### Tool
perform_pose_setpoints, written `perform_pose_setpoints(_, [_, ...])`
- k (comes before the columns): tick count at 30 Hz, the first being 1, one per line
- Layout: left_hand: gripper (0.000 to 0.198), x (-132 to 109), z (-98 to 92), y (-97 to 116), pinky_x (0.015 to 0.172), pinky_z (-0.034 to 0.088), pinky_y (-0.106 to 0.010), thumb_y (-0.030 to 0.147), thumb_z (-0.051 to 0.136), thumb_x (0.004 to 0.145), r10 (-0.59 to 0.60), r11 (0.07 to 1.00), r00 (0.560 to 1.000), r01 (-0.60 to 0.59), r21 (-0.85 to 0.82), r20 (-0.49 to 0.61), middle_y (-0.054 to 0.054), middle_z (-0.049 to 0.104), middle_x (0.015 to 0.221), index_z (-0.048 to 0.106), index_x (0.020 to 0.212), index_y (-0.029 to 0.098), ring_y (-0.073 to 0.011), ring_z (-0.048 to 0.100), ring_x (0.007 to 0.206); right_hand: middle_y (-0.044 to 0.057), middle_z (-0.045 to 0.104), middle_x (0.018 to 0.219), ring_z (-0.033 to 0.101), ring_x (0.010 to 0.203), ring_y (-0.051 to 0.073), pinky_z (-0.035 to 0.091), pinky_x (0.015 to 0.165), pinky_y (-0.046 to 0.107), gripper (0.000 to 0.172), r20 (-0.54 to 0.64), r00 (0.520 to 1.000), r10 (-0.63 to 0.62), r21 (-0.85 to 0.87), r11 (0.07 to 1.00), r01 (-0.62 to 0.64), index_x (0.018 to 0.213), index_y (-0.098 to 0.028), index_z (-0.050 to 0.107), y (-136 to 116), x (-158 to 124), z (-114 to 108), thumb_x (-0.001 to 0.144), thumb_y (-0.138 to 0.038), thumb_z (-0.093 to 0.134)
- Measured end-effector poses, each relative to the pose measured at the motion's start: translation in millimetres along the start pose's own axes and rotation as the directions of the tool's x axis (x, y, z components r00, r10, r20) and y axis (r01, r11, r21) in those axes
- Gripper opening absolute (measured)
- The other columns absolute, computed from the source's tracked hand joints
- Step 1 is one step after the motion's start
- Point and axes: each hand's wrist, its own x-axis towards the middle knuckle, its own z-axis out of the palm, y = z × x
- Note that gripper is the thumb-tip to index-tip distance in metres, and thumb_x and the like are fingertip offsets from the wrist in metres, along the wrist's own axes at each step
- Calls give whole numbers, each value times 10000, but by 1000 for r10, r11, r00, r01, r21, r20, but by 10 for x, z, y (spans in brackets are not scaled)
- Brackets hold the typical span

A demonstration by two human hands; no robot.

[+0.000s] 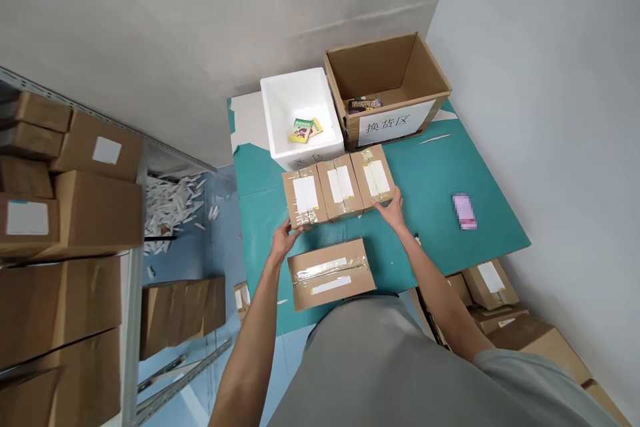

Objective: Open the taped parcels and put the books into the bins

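Your grey shirt (pixel 380 360) fills the bottom of your view, and both your bare forearms (pixel 443 290) reach forward over the green tabletop (pixel 420 180). Take the middle box (pixel 341 185) in the row of three as your clock's centre: the left box (pixel 305 195) stands against it at about 9 o'clock and the right box (pixel 375 177) at about 3. All three carry white labels and clear tape on top.

Your hands are apart from each other, one at either end of this row. At 8 o'clock your left hand (pixel 285 240) is clamped on the near outer corner of the left box. At 4 o'clock your right hand (pixel 391 211) is clamped on the matching corner of the right box; how hard either one squeezes, you cannot tell from here.

At 6 o'clock, between your forearms, you have a longer box (pixel 330 275) near the tabletop's edge. At 11 o'clock sits a white foam bin (pixel 273 113) with green and yellow packs (pixel 302 130) inside; at 1 o'clock, a large open carton (pixel 434 73) bears a handwritten sign (pixel 395 122) and holds a dark packet (pixel 364 104). At 3 o'clock lies a blurred pink object (pixel 465 211). Off at 9 o'clock, you see a shelf (pixel 134 307) stacked with cartons (pixel 100 207).
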Motion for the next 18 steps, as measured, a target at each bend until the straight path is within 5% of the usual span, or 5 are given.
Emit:
perform_pose_setpoints(5, [1031, 33, 286, 82, 1094, 650, -534, 878, 845, 685, 49, 999, 991, -49, -3, 126, -210, 855, 1261, 739, 1388, 132, -428, 813, 1238, 270, 398, 1794, 361, 1679, 438, 392, 1348, 585, 1318, -29, 999, -18, -3, 1000, 18, 1805, -159, 232, 250, 332, -294, 786, -728, 843])
perform_pose_setpoints(13, [647, 396, 966, 496, 1080, 645, -521, 531, 816, 896, 68, 988, 990, -83, 127, 123, -192, 864, 1214, 745, 1400, 132, -399, 827, 1162, 272, 247, 1882, 230, 1760, 413, 291, 1413, 527, 1449, -78, 997, -20, -30, 999, 18, 1833, -71, 152, 521, 759, -832, 785, -849, 779])
perform_pose_setpoints(18, [776, 149, 1006, 575, 1303, 479, -594, 494, 765, 954, 76, 977, 995, -88, 194, 67, -286, 723, 1517, 623, 1579, 57, -460, 666, 1481, 289, 112, 1913, 192, 1787, 395, 281, 1420, 503, 1574, -100, 995, 13, -32, 999, -16, 1829, -15, -59, 523, 699, -795, 800, -965, 659])
